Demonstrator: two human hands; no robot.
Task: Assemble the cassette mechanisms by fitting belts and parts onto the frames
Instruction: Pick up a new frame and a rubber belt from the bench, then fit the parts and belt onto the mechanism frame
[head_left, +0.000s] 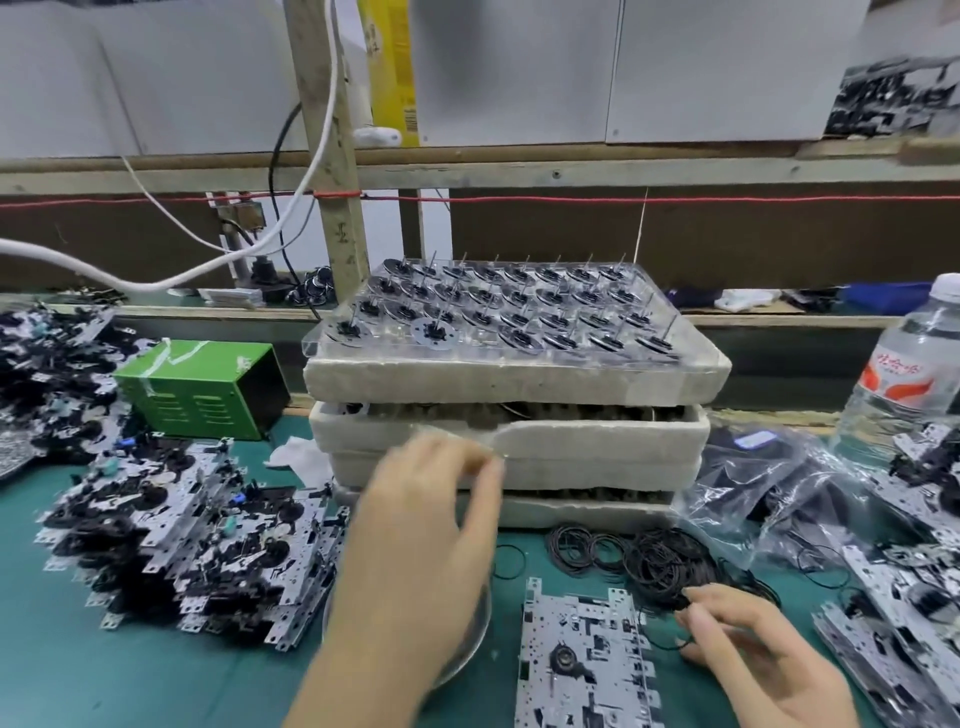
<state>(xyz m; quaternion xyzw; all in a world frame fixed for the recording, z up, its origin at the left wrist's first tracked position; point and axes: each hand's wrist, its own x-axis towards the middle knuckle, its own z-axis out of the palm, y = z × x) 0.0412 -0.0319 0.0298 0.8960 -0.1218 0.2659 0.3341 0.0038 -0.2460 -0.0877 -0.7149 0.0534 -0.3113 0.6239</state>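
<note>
A bare metal cassette frame (587, 654) lies flat on the green mat in front of me. Just right of it, my right hand (743, 644) pinches a thin black rubber belt (667, 642) at the near edge of a loose pile of belts (660, 566). My left hand (431, 525) is raised and blurred in front of the stacked foam trays (509, 379), its fingers loosely curved with nothing seen in them. On top of the stack sits a clear tray of flywheels (498, 312) with upright spindles.
Stacks of assembled frames (182, 545) fill the left side, with more frames (893, 597) at the right. A metal dish (470, 644) sits under my left forearm. Plastic bags (769, 483), a water bottle (909, 374) and a green box (202, 382) stand around.
</note>
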